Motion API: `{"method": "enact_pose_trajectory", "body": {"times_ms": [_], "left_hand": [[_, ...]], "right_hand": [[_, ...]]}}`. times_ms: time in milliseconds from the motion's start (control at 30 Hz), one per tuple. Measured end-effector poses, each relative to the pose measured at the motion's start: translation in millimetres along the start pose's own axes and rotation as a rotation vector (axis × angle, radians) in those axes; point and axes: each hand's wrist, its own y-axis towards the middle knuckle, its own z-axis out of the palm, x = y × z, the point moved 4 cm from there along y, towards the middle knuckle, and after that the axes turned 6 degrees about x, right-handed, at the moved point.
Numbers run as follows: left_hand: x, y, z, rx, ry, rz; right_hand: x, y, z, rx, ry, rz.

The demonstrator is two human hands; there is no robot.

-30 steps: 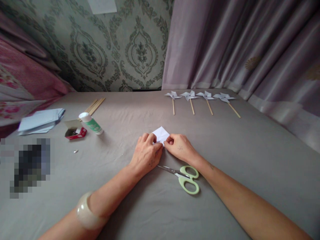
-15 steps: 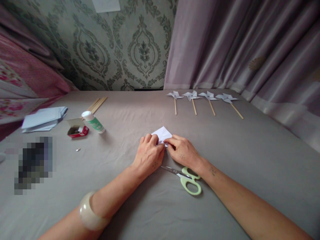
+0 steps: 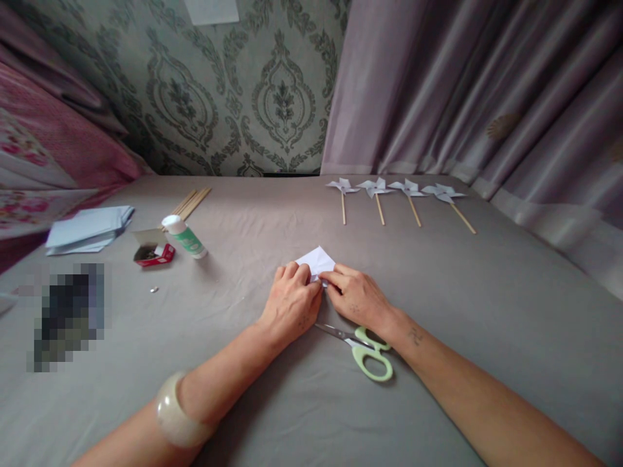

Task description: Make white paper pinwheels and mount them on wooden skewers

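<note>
A small white sheet of paper [image 3: 317,259] lies on the grey cloth with one corner pointing away from me; its near edge is hidden under my fingers. My left hand [image 3: 291,295] is closed on the paper's left and near side, fingers curled. From the right, my right hand [image 3: 357,292] pinches the near corner, its fingertips almost meeting the left thumb. Just below the hands lie scissors [image 3: 367,353] with light green handles, their blade tips partly hidden behind my left hand and one handle loop beside my right wrist.
Several paper pinwheels on sticks [image 3: 374,188] lie at the back right. To the left are a glue stick [image 3: 187,239], an open red box [image 3: 154,254] of small metal pieces, wooden sticks [image 3: 192,206], a paper stack [image 3: 87,230] and a small metal piece [image 3: 154,289].
The view has shifted very slightly. Both hands stay on the paper in nearly the same place, with only tiny finger movement.
</note>
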Motion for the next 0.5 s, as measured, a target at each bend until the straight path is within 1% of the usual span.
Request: {"method": "enact_pose_trajectory", "body": {"times_ms": [333, 500], "left_hand": [[-0.6, -1.3, 1.6, -0.023, 0.02, 0.005], [-1.6, -1.1, 1.4, -0.011, 0.023, 0.001]], "right_hand": [[3.3, 1.0, -5.0, 0.113, -0.19, -0.005], [4.6, 0.9, -6.0, 0.155, -0.22, -0.015]]}}
